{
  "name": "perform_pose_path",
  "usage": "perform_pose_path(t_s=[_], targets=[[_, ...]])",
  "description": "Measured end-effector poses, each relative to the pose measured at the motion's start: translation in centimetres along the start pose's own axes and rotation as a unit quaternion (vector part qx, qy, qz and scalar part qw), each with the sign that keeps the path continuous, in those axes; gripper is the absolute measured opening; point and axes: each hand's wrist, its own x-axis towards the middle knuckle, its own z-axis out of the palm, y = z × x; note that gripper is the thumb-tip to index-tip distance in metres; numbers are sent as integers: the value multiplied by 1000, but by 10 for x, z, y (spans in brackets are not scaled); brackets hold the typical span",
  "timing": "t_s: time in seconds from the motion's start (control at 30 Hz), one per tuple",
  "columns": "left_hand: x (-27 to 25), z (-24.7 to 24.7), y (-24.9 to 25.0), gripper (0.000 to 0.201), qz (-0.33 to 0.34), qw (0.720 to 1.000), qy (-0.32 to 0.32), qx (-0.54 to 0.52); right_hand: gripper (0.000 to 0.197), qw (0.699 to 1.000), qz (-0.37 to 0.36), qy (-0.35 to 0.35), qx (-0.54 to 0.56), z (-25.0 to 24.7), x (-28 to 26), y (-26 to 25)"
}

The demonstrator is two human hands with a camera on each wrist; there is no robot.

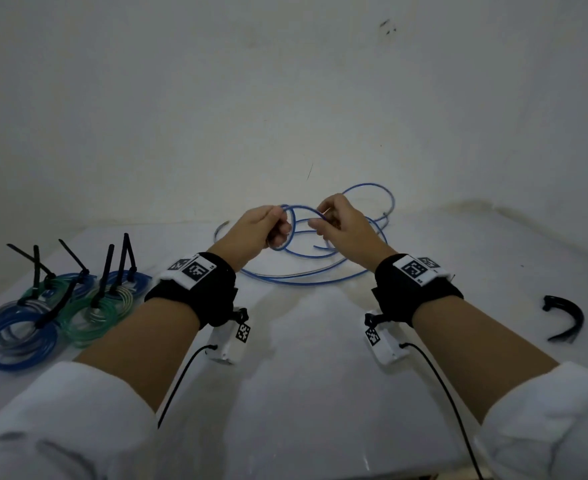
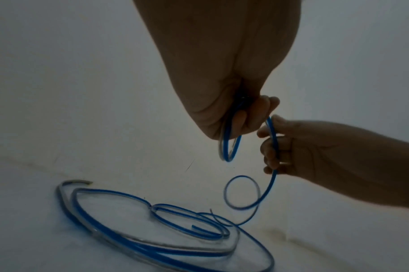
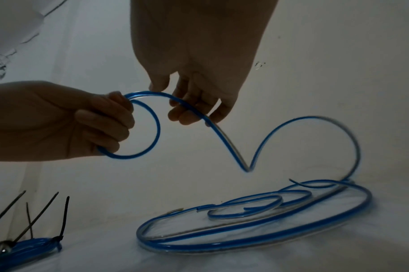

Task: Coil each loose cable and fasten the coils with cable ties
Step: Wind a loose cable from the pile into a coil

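Note:
A loose blue cable [image 1: 299,277] sprawls in wide loops on the white table [image 1: 320,358]. My left hand [image 1: 268,225] grips a small loop of it [image 3: 149,128], fingers curled round the strand [image 2: 229,143]. My right hand [image 1: 327,223] pinches the same cable just beyond that loop [image 3: 187,104], and the strand runs down past its fingers [image 2: 274,147] to the loops on the table [image 3: 256,226]. Both hands are raised above the table, close together.
Several coiled blue and green cables [image 1: 60,313] fastened with black ties lie at the left of the table; one of them shows in the right wrist view [image 3: 31,248]. A loose black cable tie [image 1: 566,318] lies curved at the right. A white wall stands behind.

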Motion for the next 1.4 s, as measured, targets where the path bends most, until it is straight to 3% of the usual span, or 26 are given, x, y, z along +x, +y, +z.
perform_pose_path(t_s=[0.2, 0.37, 0.43, 0.57, 0.67, 0.8, 0.93, 1.0, 1.17, 1.4], targets=[[1, -5, 8, 27, 21, 984, 41, -171, 12, 996, 16, 30, -81, 0, -4, 19], [2, 1, 10, 25, 59, 975, 26, -212, 12, 981, 21, 31, -188, 2, -8, 25], [4, 5, 10, 26, 76, 971, 20, -224, 11, 982, 74, 16, -172, 4, -9, 20], [8, 16, 10, 23, 106, 969, 30, -220, 22, 984, 175, -17, -27, 11, -13, 8], [12, 22, 7, 20, 121, 978, 55, -160, 23, 989, 108, -42, -89, 15, -13, 4], [12, 18, -1, 14, 174, 979, 76, 76, 24, 975, 3, -61, -212, 11, -11, 3], [9, 9, -5, 6, 185, 923, 46, 333, 22, 970, -3, -115, -214, 6, -11, -3], [10, 4, -7, 6, 178, 891, 38, 416, 23, 969, -16, -101, -226, 5, -10, -9], [6, -4, -17, 7, 171, 846, -17, 505, 14, 985, -51, -47, -156, -3, -5, -18], [1, 1, -16, 17, 183, 852, -34, 490, 7, 971, -112, -42, -209, -3, 6, -16]])
